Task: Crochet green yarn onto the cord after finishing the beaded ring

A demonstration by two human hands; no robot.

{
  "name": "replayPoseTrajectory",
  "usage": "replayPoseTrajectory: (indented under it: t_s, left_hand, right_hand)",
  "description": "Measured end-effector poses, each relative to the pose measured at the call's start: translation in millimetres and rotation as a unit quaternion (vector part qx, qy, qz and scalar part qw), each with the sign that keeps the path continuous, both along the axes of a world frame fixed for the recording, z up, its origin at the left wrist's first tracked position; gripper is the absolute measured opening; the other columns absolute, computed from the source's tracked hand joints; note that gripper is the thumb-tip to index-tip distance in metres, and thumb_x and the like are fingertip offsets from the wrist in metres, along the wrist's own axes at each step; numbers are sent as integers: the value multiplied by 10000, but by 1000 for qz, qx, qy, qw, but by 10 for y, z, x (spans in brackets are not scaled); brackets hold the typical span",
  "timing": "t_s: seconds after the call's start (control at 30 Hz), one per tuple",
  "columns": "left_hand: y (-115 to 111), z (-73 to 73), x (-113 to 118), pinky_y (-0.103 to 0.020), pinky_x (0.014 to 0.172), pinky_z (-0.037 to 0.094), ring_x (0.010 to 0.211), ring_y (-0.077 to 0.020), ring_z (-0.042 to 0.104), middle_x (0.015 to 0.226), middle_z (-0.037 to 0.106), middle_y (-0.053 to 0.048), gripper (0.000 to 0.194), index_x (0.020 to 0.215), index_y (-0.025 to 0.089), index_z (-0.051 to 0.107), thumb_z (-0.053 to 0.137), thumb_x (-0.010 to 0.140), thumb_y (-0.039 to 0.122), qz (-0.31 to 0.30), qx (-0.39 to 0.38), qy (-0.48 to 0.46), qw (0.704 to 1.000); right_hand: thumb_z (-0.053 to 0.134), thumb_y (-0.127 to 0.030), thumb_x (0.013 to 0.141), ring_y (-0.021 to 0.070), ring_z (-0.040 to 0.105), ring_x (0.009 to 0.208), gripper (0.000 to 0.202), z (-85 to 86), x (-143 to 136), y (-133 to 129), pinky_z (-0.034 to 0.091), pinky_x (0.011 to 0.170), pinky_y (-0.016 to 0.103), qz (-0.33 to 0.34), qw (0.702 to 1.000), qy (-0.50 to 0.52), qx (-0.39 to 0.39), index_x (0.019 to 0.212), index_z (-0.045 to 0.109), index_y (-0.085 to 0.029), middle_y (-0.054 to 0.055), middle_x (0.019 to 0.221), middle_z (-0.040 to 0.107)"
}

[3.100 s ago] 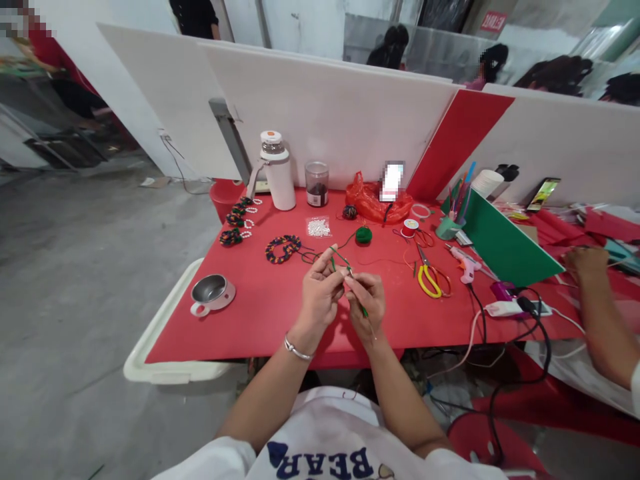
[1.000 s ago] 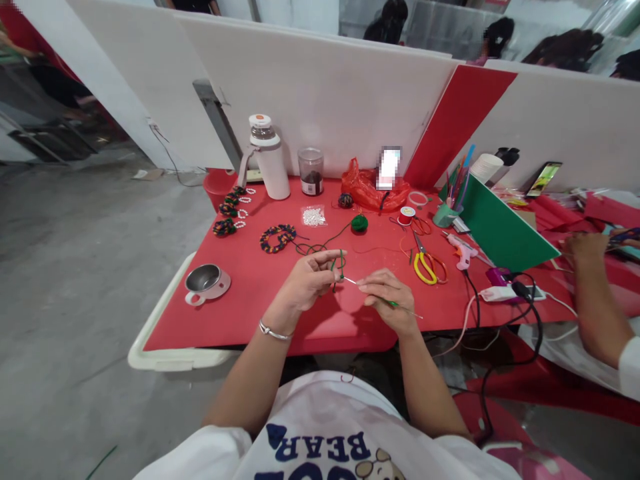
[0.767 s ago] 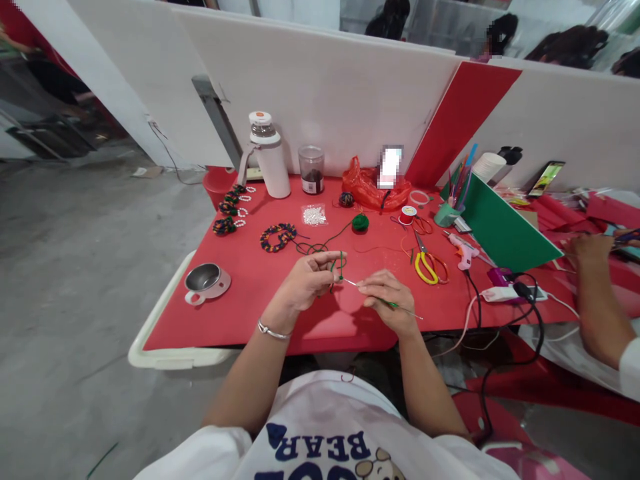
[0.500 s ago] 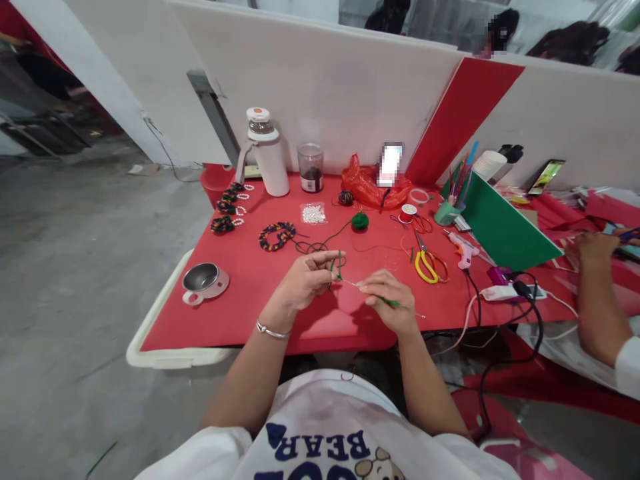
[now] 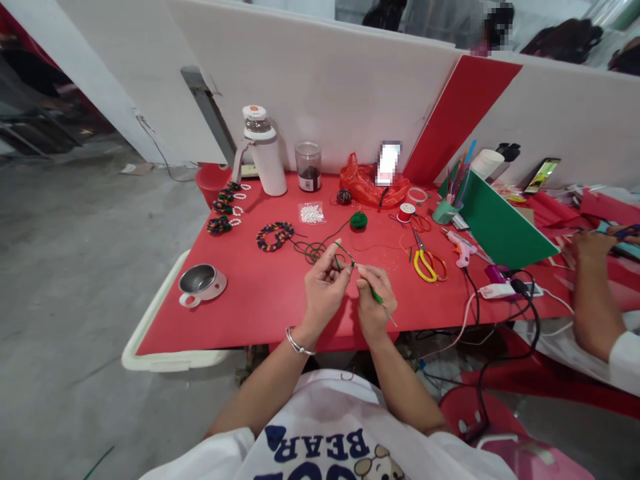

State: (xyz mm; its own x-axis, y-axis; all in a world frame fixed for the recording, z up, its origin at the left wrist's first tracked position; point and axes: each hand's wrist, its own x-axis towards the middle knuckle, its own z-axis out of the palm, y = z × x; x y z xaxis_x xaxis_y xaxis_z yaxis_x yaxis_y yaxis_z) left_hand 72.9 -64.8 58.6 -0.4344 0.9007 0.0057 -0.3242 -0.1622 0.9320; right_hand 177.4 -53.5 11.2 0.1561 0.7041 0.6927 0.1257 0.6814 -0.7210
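Note:
Green yarn (image 5: 345,249) runs over the raised index finger of my left hand (image 5: 325,283), whose other fingers are curled in around the strand. My right hand (image 5: 376,300) grips a crochet hook with a green handle (image 5: 376,295); its tip meets a small knot of green yarn between the two hands. From my left hand the yarn trails in loose loops (image 5: 313,250) back to a green ball of yarn (image 5: 359,221). Left of the loops lies a dark, multicoloured crocheted ring (image 5: 275,237).
Bead-looped crocheted pieces (image 5: 223,210), a steel cup (image 5: 203,283), a white flask (image 5: 267,157) and a bead packet (image 5: 312,213) are on the left. To the right lie yellow-handled scissors (image 5: 425,263), a pink glue gun (image 5: 463,248) and a power strip (image 5: 510,291). A co-worker's arm (image 5: 595,287) rests beyond.
My hands have come closer together, the left moving right and the right moving left. The hook has swung to a steeper angle, and its tip is now close against my right fingertips.

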Motion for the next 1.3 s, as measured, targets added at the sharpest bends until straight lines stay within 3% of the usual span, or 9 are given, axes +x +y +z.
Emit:
replayPoseTrajectory:
  t_s: [0.13,0.27,0.4,0.6,0.77,0.9,1.07,1.2,1.3]
  left_hand:
    - [11,25,59,-180,468,303,503,-42,378,626,486,99,759,1378,190,694,913,651,210,-28,-1,-113,993]
    - [16,92,-93,-183,401,142,393,-5,213,548,433,140,840,1369,151,674,948,577,222,-112,-38,-199,973]
    - [11,169,-355,-175,406,100,395,7,261,639,633,44,799,1290,102,699,942,532,170,-207,-98,-174,958]
    - [28,216,-499,-172,410,99,382,9,262,573,558,82,722,1219,103,731,914,521,127,-227,-126,-145,955]
    - [51,190,-556,-172,417,100,380,5,258,521,519,90,630,1143,109,763,869,522,116,-247,-132,-138,950]
    - [68,152,-584,-179,413,119,382,10,226,516,460,111,574,1082,113,790,859,512,113,-254,-123,-138,949]
    - [62,22,-332,-192,462,273,460,-32,363,610,518,84,706,1301,140,743,854,604,171,-183,-49,-70,979]
    - [7,-97,-40,-193,549,358,574,-55,420,716,560,63,722,1400,192,696,830,692,152,-28,5,47,998]
    - [-20,-104,76,-192,563,365,597,-62,408,708,502,73,724,1414,196,684,848,709,167,20,9,28,999]
  right_hand:
    - [686,-368,1000,206,753,988,179,-69,-121,24,624,884,393,-23,999,25,19,1096,817,-292,61,1035,810]
    - [710,-378,984,200,769,965,182,-131,-43,107,613,882,388,59,996,63,30,1133,809,-341,34,1047,830]
    - [762,-355,945,213,770,941,211,-69,255,224,590,877,411,163,985,-21,43,1149,812,-380,28,1058,841]
    - [777,-354,928,209,742,938,281,103,547,298,564,848,418,219,967,-118,56,1204,792,-404,30,1101,840]
    - [783,-412,918,219,752,903,207,215,591,298,567,824,425,237,962,-132,38,1119,824,-379,38,1041,850]
    - [754,-459,939,224,752,866,170,156,560,292,575,825,432,257,962,-86,-17,1026,839,-339,44,943,845]
    - [670,-576,964,193,717,751,318,-94,294,182,555,615,334,206,968,69,-126,979,836,-305,59,941,823]
    - [716,-467,965,220,746,966,225,-122,73,45,609,868,400,45,995,24,-81,1052,834,-297,62,1008,823]
    - [693,-439,985,220,744,977,199,-83,-21,4,609,886,418,-28,999,-15,-20,1039,830,-305,58,1015,819]
